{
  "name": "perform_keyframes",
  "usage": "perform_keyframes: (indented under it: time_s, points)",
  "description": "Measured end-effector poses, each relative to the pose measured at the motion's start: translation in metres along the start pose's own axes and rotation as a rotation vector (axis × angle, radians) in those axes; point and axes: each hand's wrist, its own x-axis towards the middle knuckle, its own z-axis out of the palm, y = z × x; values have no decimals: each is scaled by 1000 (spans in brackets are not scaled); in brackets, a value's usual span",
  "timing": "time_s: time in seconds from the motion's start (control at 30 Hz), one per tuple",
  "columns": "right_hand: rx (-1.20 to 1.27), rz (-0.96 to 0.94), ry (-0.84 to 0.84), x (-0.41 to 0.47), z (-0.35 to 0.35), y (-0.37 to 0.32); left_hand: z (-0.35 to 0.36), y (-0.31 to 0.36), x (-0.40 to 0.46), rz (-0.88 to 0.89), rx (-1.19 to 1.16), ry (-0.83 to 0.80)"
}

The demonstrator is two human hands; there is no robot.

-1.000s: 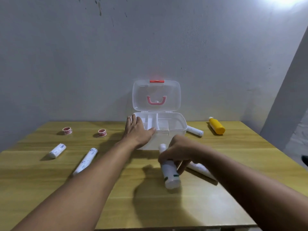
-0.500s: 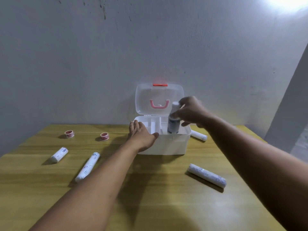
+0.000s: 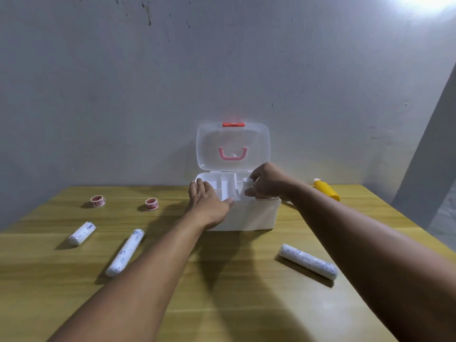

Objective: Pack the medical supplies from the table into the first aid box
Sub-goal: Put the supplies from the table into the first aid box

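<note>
The white first aid box (image 3: 256, 215) stands at the back of the wooden table, its clear lid (image 3: 233, 144) upright with a pink handle. My left hand (image 3: 209, 203) rests flat on the box's front-left rim. My right hand (image 3: 266, 182) is over the right compartment, fingers closed on a white bottle (image 3: 247, 181) whose cap alone shows; the body is down inside the box. Three white bandage rolls lie on the table: a short one (image 3: 82, 233), a long one (image 3: 125, 251) and one at the right (image 3: 308, 261). Two red tape rolls (image 3: 98, 201) (image 3: 151, 204) sit at back left.
A yellow bottle (image 3: 326, 190) lies at the back right, behind my right forearm. The grey wall stands directly behind the box. The table's right edge (image 3: 404, 218) drops off to a floor at the right.
My right hand picked the white bottle up from the table in front of the box, carried it over the box and lowered it into the right compartment. My left hand stayed on the box.
</note>
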Motion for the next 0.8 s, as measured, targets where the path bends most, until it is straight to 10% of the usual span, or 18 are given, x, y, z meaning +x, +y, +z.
perform_keyframes:
  time_s: [0.47, 0.8]
  points:
    - [218, 43, 246, -18, -57, 42, -3, 5, 2, 93, 137, 174]
    - [-598, 224, 17, -3, -60, 154, 17, 24, 8, 143, 243, 212]
